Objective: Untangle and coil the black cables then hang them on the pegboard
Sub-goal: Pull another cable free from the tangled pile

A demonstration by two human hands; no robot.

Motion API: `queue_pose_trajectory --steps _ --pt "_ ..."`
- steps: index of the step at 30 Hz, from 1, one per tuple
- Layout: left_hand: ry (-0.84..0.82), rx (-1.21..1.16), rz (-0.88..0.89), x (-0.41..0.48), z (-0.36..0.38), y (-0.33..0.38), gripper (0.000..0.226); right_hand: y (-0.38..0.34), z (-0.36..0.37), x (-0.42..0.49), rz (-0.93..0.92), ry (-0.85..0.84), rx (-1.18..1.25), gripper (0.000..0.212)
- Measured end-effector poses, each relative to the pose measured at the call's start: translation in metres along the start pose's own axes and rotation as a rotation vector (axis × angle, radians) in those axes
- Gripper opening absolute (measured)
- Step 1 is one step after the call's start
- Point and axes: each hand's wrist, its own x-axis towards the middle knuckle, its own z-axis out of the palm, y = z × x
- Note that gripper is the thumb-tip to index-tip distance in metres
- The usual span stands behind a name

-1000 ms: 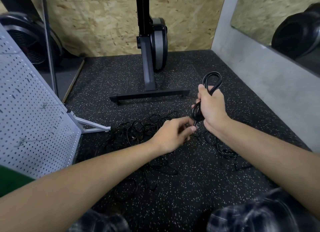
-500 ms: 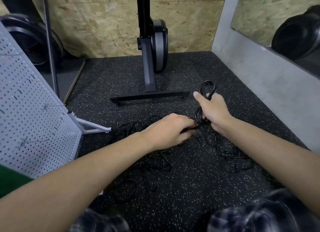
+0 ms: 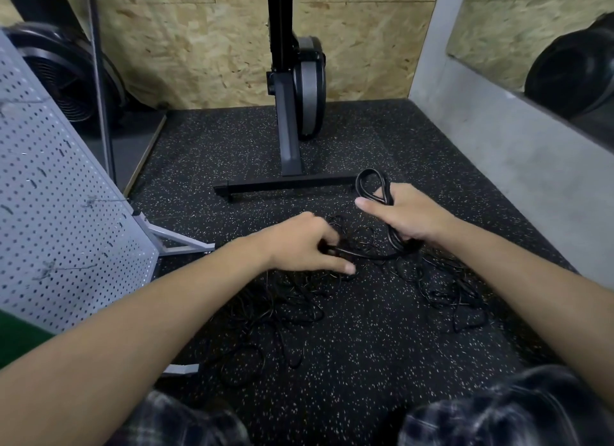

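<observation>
While gripped as a bundle of loops in the right hand [image 3: 408, 216], fingers curled round it and one loop standing clear above the fist, thick black cable [image 3: 372, 186] only partly coiled; free run leading low and leftward to the left hand [image 3: 299, 246], pinched there between curled fingers and thumb just above the speckled rubber floor [image 3: 365, 362]. Judged early in the task: one cable in progress, none hung. Left to do: finishing this coil, then working through the tangle of thin black cables [image 3: 299, 306] spread on the floor beneath and between both forearms. Pegboard [image 3: 66, 213] at far left, tilted on its stand, with wire hooks [image 3: 89, 201] bare as far as visible. Open floor ahead only up to the base bar of the machine stand [image 3: 285, 184], just beyond the right hand; grey wall [image 3: 515, 166] closing the right side, well apart from the hands; pegboard foot [image 3: 179, 243] near the left edge of the tangle, a likely snag for dragged strands. Apparently room enough above the tangle to lift a finished coil and swing it leftward to the board.
</observation>
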Motion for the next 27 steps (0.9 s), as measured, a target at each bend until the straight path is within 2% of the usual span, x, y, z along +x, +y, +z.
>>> queue_pose_trajectory --steps 2,4,7,10,14,17,20,22,27 --pt "-0.013 -0.023 -0.067 -0.006 -0.001 -0.02 0.051 0.004 -0.008 0.001 -0.005 0.013 -0.041 0.047" --pt "0.042 -0.074 -0.091 -0.01 -0.007 -0.031 0.048 0.006 -0.01 -0.002 -0.014 -0.028 -0.055 0.05" --pt "0.005 -0.161 -0.082 -0.008 -0.02 -0.02 0.04 0.007 -0.004 -0.003 -0.047 -0.066 -0.088 0.05" --pt "-0.024 -0.185 -0.092 -0.004 -0.029 -0.007 0.035 -0.003 0.0 -0.007 -0.075 -0.078 -0.097 0.06" --pt "0.151 -0.114 -0.04 0.0 -0.023 -0.012 0.025 -0.015 -0.001 -0.016 -0.066 -0.193 -0.037 0.053" --pt "0.312 -0.045 0.034 0.002 -0.015 -0.007 0.022 -0.019 0.006 -0.019 -0.115 -0.295 -0.106 0.055" --pt "0.423 -0.019 0.034 0.002 -0.015 -0.002 0.03 -0.016 0.016 -0.017 -0.095 -0.395 -0.213 0.056" --pt "0.446 0.021 0.023 0.003 -0.015 -0.001 0.033 -0.015 0.022 -0.016 -0.076 -0.406 -0.285 0.06" --pt "0.579 0.041 0.044 0.0 -0.015 -0.001 0.032 -0.021 0.027 -0.017 -0.105 -0.351 -0.261 0.038"
